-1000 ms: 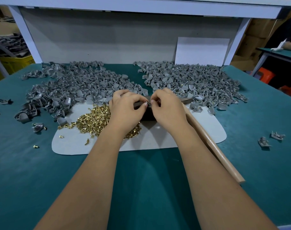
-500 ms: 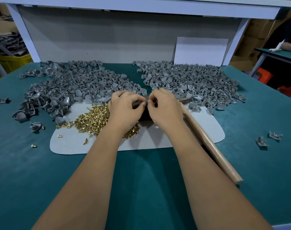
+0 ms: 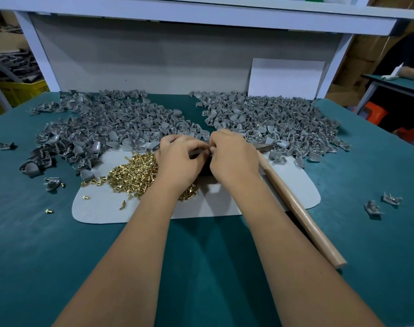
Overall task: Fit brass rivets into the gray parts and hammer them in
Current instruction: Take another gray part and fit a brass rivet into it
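My left hand [image 3: 177, 159] and my right hand [image 3: 234, 156] meet fingertip to fingertip over a dark block [image 3: 204, 169] on the pale mat [image 3: 248, 201]. Between the fingertips they pinch a small gray part [image 3: 210, 149], mostly hidden by the fingers. Whether a rivet is in it cannot be seen. A heap of brass rivets [image 3: 132, 173] lies on the mat under and left of my left wrist. A hammer with a wooden handle [image 3: 300, 215] lies to the right of my right forearm, its metal head [image 3: 265, 147] behind my right hand.
Two big piles of gray parts sit behind the hands, one at left [image 3: 102, 131] and one at right [image 3: 272, 121]. Stray parts [image 3: 380, 204] lie on the green table at right, loose rivets [image 3: 49, 211] at left. A white card [image 3: 285, 77] leans on the back wall.
Both hands stay together over the block, with only small finger shifts on the gray part. The view has tilted slightly.
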{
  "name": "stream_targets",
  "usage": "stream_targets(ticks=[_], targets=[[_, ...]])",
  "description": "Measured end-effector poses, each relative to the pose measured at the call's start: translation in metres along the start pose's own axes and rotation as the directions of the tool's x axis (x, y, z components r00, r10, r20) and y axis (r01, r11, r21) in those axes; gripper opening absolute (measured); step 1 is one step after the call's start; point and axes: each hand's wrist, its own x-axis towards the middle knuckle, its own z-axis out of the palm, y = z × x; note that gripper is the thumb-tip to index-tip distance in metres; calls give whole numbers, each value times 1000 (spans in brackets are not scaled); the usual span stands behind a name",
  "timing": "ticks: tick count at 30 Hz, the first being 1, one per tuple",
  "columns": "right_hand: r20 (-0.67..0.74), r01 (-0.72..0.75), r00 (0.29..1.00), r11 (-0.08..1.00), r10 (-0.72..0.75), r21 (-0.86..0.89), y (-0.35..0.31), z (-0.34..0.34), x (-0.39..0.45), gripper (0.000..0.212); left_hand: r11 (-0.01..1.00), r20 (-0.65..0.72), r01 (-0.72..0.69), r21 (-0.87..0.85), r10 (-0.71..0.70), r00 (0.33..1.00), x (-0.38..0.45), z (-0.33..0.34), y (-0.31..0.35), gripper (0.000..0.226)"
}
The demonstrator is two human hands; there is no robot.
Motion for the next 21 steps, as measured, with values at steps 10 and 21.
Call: stream_targets(ticks=[10, 21], targets=[[-70, -107, 991, 989, 114, 105, 2, 5, -6, 16, 999, -16, -37, 10, 37, 999, -1, 0, 2, 14], [-100, -160, 961, 812, 259, 562, 16, 11, -8, 17, 998, -16, -29, 47, 30, 999, 2, 6, -2, 15]])
